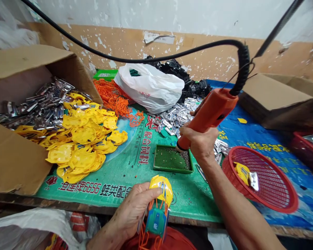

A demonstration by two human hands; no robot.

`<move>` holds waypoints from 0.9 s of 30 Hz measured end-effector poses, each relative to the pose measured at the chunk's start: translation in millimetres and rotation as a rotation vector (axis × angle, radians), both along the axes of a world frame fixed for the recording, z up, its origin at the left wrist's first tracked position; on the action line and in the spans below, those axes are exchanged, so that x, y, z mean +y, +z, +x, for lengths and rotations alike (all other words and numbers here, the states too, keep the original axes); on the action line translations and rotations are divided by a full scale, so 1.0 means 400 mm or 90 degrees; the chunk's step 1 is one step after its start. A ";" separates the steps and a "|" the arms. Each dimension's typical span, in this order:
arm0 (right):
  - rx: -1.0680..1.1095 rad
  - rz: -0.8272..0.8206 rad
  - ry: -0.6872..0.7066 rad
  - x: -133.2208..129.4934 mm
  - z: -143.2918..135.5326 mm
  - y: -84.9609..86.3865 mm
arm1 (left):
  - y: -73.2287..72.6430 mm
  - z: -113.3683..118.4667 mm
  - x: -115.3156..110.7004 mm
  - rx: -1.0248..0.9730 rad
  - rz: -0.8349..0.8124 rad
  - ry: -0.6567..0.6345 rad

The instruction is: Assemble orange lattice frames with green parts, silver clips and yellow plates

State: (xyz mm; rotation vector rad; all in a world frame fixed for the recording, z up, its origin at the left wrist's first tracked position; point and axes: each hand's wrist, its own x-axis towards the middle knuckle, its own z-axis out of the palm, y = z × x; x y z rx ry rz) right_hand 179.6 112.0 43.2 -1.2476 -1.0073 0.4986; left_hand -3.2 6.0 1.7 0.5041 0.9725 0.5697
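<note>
My left hand (133, 203) is closed at the table's front edge on a toy-like assembly. It has a yellow plastic plate (167, 189) under the thumb, with orange wire-like parts and a green-and-blue piece (156, 222) below. My right hand (202, 142) is wrapped round an orange electric screwdriver (211, 109), tilted down to the left. The dark tip of the screwdriver reaches the back right of a small green mesh tray (165, 163), where many tiny screws (184, 161) lie. Whether the tip touches a screw, I cannot tell.
At left, a cardboard box (18, 156) spills metallic parts and yellow plates (83, 133). Orange frames (109, 93), a white plastic bag (151, 86) and black parts (195, 88) lie behind. A red basket (271, 173) stands at right. The screwdriver's black cable (135, 59) arches overhead.
</note>
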 end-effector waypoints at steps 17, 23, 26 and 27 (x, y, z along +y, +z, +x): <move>0.238 0.066 0.308 -0.212 -0.055 0.107 | 0.002 0.014 0.002 -0.050 -0.018 0.043; 0.227 0.048 0.337 -0.224 -0.068 0.094 | 0.015 0.009 -0.002 -0.091 0.017 0.054; 0.229 0.045 0.357 -0.223 -0.070 0.089 | 0.020 0.007 -0.002 -0.093 0.013 0.053; 0.230 0.044 0.358 -0.223 -0.070 0.089 | 0.021 0.007 -0.002 -0.094 0.009 0.054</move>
